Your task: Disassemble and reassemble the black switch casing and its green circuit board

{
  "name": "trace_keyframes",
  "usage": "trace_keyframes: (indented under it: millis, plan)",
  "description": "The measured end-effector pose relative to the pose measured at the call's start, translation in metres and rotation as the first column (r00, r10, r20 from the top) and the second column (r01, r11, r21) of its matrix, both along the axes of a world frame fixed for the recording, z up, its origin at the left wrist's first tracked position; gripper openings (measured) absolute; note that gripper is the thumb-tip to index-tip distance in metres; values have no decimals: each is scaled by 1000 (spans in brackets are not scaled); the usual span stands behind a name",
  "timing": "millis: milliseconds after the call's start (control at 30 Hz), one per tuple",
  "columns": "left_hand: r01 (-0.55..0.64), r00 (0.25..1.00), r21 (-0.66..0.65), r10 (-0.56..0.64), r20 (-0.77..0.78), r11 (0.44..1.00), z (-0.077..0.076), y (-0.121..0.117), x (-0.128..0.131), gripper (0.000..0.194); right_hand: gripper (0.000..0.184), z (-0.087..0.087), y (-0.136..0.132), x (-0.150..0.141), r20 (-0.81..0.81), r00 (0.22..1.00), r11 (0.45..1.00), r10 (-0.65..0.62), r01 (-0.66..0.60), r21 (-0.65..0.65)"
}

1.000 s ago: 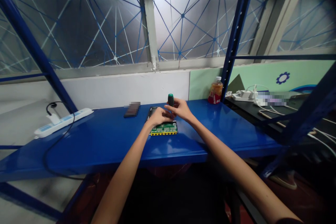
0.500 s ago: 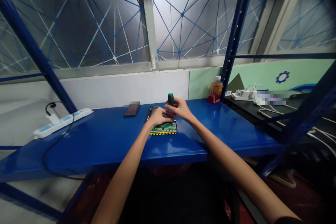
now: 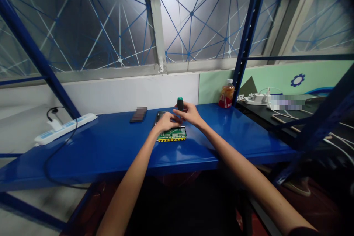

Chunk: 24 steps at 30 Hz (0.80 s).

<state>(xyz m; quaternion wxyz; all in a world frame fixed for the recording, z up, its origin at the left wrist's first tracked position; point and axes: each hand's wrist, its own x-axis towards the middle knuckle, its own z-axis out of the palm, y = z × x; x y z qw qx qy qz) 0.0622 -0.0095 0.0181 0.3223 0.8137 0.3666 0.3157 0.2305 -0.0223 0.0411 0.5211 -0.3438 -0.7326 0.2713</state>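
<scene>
A green circuit board (image 3: 174,133) with a row of yellow connectors along its near edge lies on the blue table. My left hand (image 3: 166,121) rests over the board, and its thumb and fingers come together beside the screwdriver's lower end. What those fingertips pinch is too small to make out. In my right hand (image 3: 191,113) is a screwdriver (image 3: 180,103) with a green and black handle, held upright above the board. Its tip is hidden by my fingers. Part of a black casing (image 3: 159,115) shows behind my left hand.
A dark phone-like slab (image 3: 139,114) lies to the left on the blue table (image 3: 110,147). A power strip (image 3: 66,129) with a black cable stands at the left edge. A drink bottle (image 3: 226,94) is at the back right, beside a blue upright (image 3: 250,33). Cables lie on the black table (image 3: 258,112).
The screwdriver handle has turned a little in my right hand, its green side showing less. Both hands stay in nearly the same place over the board.
</scene>
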Motion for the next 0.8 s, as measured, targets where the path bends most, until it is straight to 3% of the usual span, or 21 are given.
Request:
trace_keyframes:
  millis: [800]
  plan:
    - [-29,999,44,30,-24,999,4,-4,2,19,30,0,-1,0,23,999,999,29,-29,-24]
